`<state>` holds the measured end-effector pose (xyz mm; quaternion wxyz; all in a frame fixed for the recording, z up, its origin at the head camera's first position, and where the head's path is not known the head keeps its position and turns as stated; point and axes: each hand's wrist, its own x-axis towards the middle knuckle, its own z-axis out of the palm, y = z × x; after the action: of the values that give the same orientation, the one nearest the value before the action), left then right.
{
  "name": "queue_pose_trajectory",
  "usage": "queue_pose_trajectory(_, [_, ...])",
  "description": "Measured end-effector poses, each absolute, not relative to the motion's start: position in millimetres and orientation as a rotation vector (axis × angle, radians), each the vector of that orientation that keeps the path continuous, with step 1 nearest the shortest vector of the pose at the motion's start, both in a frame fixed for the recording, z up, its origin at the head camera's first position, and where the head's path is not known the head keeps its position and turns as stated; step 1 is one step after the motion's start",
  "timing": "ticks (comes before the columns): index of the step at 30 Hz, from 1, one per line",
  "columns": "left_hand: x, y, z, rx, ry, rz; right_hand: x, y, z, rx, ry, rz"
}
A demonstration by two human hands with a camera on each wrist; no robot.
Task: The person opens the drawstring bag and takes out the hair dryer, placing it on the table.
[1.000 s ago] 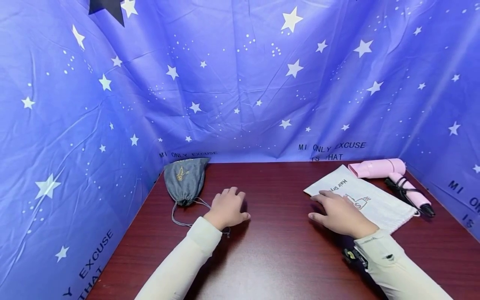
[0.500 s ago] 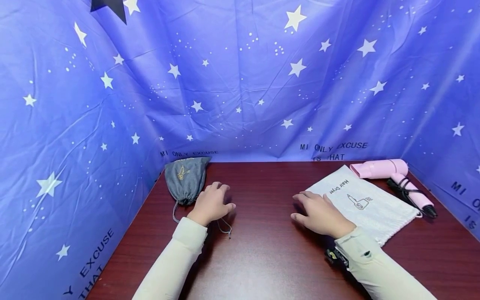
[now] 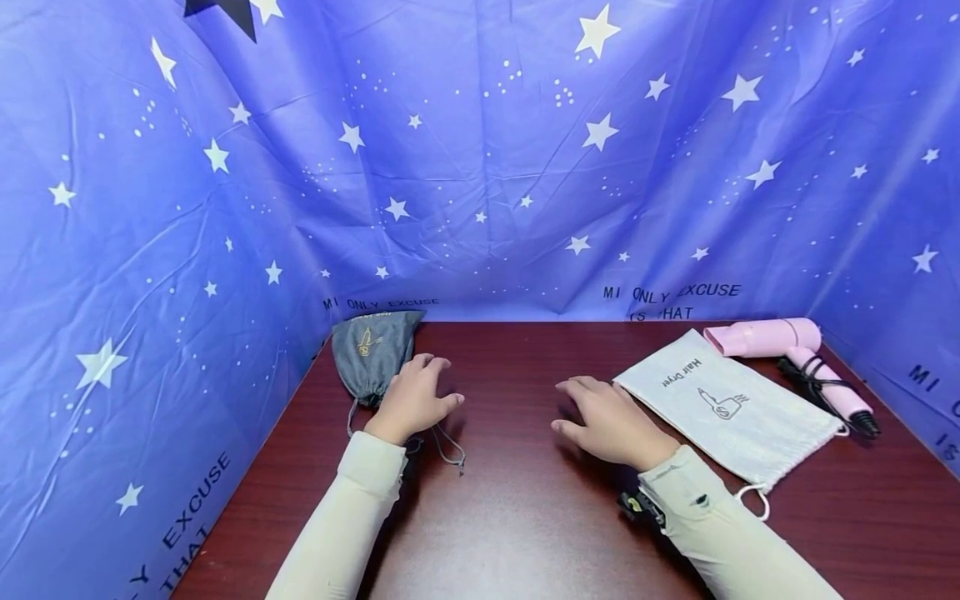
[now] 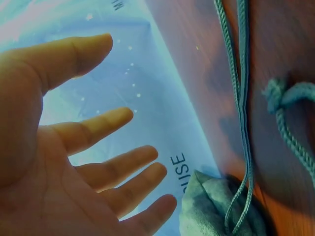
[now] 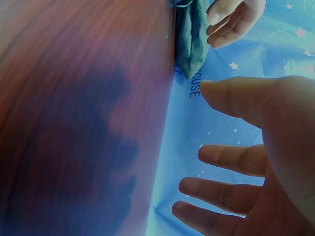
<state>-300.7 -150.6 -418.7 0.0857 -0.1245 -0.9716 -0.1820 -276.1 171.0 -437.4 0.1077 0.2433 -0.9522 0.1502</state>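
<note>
My left hand point(image 3: 412, 400): palm bare, thumb and fingers spread loosely apart, holding nothing; it hangs just beside the grey bag's neck, contact uncertain. My right hand point(image 3: 611, 421): thumb well clear of lightly bent fingers, nothing held, over the table just left of the white bag. The two hands: well apart. Grey bag point(image 3: 373, 354): cloth, at the table's far left corner, neck drawn in and turned toward me; its cord point(image 3: 450, 450) passes behind my left wrist and shows again on the right. Hazard, as I judge it: that cord could snag on my wrist or sleeve and drag the bag if I pulled back carelessly. White bag point(image 3: 727, 408): flat, printed "Hair Dryer", with a cord loop point(image 3: 757, 504) near my right sleeve point(image 3: 735, 525), which could catch and skew it. Pink hair dryer point(image 3: 776, 337): beyond the white bag, black cable point(image 3: 806, 375) about its handle; so near the table's right edge, a knock could push it off. Table point(image 3: 517, 517): dark red wood. Backdrop point(image 3: 480, 167): blue cloth, white stars.
</note>
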Motion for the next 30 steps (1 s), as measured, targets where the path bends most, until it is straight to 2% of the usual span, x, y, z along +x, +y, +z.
queue_pose_trajectory(13, [-310.3, -182.5, -416.9, -0.165, -2.822, -0.623, -270.7, 154.0, -436.3, 0.780, -2.815, 0.502])
queue_pose_trajectory(30, [-321.3, -218.8, -432.5, 0.115, -2.898, -0.718, -262.9, 142.9, -440.0, 0.838, -2.815, 0.605])
